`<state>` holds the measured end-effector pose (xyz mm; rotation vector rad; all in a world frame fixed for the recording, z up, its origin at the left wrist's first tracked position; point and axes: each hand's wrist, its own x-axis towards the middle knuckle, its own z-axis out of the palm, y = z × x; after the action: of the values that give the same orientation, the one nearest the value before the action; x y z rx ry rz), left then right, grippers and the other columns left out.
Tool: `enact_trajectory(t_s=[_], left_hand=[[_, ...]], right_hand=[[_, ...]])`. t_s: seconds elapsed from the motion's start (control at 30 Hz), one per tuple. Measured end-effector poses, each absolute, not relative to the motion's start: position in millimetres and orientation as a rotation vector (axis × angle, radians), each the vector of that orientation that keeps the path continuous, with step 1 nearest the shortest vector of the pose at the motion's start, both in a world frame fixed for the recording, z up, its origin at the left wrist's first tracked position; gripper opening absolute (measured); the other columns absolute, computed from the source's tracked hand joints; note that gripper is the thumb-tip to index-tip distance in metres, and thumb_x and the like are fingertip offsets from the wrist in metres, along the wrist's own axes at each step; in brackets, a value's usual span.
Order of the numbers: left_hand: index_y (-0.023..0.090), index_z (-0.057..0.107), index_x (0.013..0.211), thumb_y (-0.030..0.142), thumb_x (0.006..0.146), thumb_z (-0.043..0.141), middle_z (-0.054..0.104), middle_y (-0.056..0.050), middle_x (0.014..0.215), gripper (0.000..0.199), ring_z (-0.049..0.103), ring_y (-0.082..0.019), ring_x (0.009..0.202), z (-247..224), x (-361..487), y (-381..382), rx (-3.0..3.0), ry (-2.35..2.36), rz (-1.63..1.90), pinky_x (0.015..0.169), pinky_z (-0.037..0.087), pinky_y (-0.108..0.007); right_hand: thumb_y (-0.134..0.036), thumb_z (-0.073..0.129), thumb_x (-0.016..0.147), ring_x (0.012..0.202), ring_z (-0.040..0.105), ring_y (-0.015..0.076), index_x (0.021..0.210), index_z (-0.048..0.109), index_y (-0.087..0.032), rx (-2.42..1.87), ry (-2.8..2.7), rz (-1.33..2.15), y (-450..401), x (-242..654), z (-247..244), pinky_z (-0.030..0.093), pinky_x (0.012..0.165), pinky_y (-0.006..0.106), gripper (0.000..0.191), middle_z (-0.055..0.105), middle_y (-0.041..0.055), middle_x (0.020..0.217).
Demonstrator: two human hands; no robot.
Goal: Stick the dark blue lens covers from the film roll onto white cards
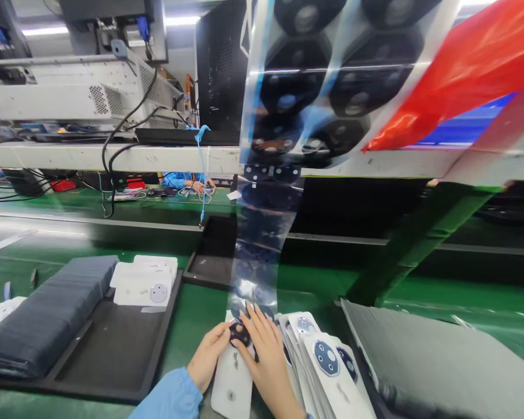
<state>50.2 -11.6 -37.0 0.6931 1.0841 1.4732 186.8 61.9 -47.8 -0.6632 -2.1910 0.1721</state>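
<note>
A white phone-shaped panel (232, 381) lies in front of me with a dark round camera-lens sticker (240, 334) at its upper end. My left hand (207, 354) is closed on the panel's left edge, its fingertips against the sticker. Fingers stretched out and together, my right hand (268, 355) rests over the upper end, its thumb by the sticker's lower edge. Beneath those fingers is the bottom of a clear film strip (262, 233), which hangs from above and carries dark round stickers. Right beside this hand leans a stack of white panels (332, 372) with round dark stickers.
At left, a black tray (113, 349) holds a grey-wrapped block (48, 314) and several white panels (144, 279). A grey padded slab (445, 349) lies at right. Overhead run a white shelf (174, 157) and a red plastic sheet (467, 75). Another person's hands (203, 185) show beyond.
</note>
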Motion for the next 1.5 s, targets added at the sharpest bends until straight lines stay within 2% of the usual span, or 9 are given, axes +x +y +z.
enact_trajectory(t_s=[0.1, 0.2, 0.33, 0.6, 0.8, 1.07, 1.27, 1.37, 1.5], left_hand=[[0.018, 0.069, 0.094, 0.051, 0.079, 0.070, 0.073, -0.006, 0.087, 0.036, 0.066, -0.019, 0.078, -36, 53, -12, 0.516, 0.955, 1.496, 0.072, 0.049, -0.028], [0.018, 0.071, 0.092, 0.053, 0.079, 0.070, 0.072, -0.006, 0.088, 0.037, 0.064, -0.018, 0.078, -33, 53, -13, 0.622, 1.058, 1.505, 0.071, 0.047, -0.026], [0.016, 0.074, 0.090, 0.052, 0.082, 0.066, 0.072, -0.005, 0.088, 0.038, 0.061, -0.019, 0.086, -30, 52, -13, 0.865, 1.242, 1.514, 0.081, 0.045, -0.026], [0.014, 0.070, 0.077, 0.054, 0.080, 0.066, 0.066, -0.003, 0.073, 0.040, 0.057, -0.017, 0.071, -20, 51, -16, 0.778, 1.305, 1.521, 0.068, 0.044, -0.026], [0.013, 0.070, 0.060, 0.053, 0.069, 0.075, 0.064, -0.003, 0.061, 0.041, 0.056, -0.017, 0.065, -25, 42, -12, 0.746, 1.469, 1.529, 0.064, 0.043, -0.026], [0.013, 0.071, 0.060, 0.052, 0.070, 0.073, 0.067, -0.002, 0.061, 0.040, 0.057, -0.015, 0.059, -30, 39, -11, 0.665, 1.560, 1.564, 0.057, 0.043, -0.023], [0.012, 0.075, 0.067, 0.052, 0.070, 0.071, 0.070, -0.005, 0.063, 0.040, 0.062, -0.020, 0.061, -37, 26, -9, 0.652, 1.714, 1.605, 0.057, 0.046, -0.026], [0.013, 0.078, 0.075, 0.050, 0.067, 0.074, 0.076, -0.010, 0.079, 0.038, 0.068, -0.028, 0.082, -37, 19, -9, 0.659, 1.838, 1.669, 0.076, 0.051, -0.034], [0.017, 0.073, 0.102, 0.048, 0.079, 0.062, 0.070, -0.012, 0.116, 0.041, 0.056, -0.031, 0.118, -28, 10, -14, 0.685, 2.015, 1.866, 0.103, 0.040, -0.039]], right_hand=[[-0.033, 0.048, 0.098, 0.130, 0.048, 0.0301, 0.146, 0.038, -0.025, -0.643, -2.218, 0.151, 61, 186, -46, 0.038, 0.106, 0.050, 0.049, 0.049, 0.0072, 0.144], [-0.029, 0.052, 0.097, 0.120, 0.058, 0.0270, 0.141, 0.044, -0.025, -0.582, -2.156, 0.174, 61, 187, -47, 0.039, 0.104, 0.048, 0.044, 0.062, 0.0052, 0.130], [-0.022, 0.057, 0.095, 0.104, 0.066, 0.0251, 0.124, 0.059, -0.025, -0.546, -2.033, 0.167, 59, 189, -45, 0.045, 0.095, 0.045, 0.029, 0.071, 0.0044, 0.113], [-0.012, 0.059, 0.092, 0.080, 0.069, 0.0211, 0.116, 0.066, -0.021, -0.484, -2.064, 0.124, 54, 190, -39, 0.054, 0.072, 0.034, 0.026, 0.073, 0.0057, 0.093], [-0.014, 0.052, 0.097, 0.086, 0.071, 0.0229, 0.111, 0.066, -0.016, -0.395, -2.198, 0.064, 55, 189, -38, 0.055, 0.075, 0.036, 0.020, 0.074, 0.0084, 0.098], [-0.001, 0.047, 0.092, 0.097, 0.069, 0.0240, 0.111, 0.067, -0.017, -0.309, -2.147, -0.005, 45, 185, -35, 0.055, 0.081, 0.038, 0.032, 0.074, 0.0096, 0.103], [-0.009, 0.056, 0.089, 0.075, 0.066, 0.0189, 0.089, 0.071, -0.022, -0.325, -2.145, 0.723, 35, 182, -30, 0.053, 0.065, 0.031, 0.020, 0.072, 0.0047, 0.084], [-0.021, 0.071, 0.081, 0.072, 0.064, 0.0179, 0.079, 0.069, -0.021, -0.484, -1.923, 1.275, 35, 181, -27, 0.053, 0.066, 0.029, 0.003, 0.068, 0.0026, 0.077], [-0.037, 0.082, 0.068, 0.070, 0.064, 0.0186, 0.084, 0.068, -0.020, -0.639, -1.500, 1.641, 41, 181, -27, 0.055, 0.069, 0.031, 0.027, 0.066, 0.0021, 0.075]])
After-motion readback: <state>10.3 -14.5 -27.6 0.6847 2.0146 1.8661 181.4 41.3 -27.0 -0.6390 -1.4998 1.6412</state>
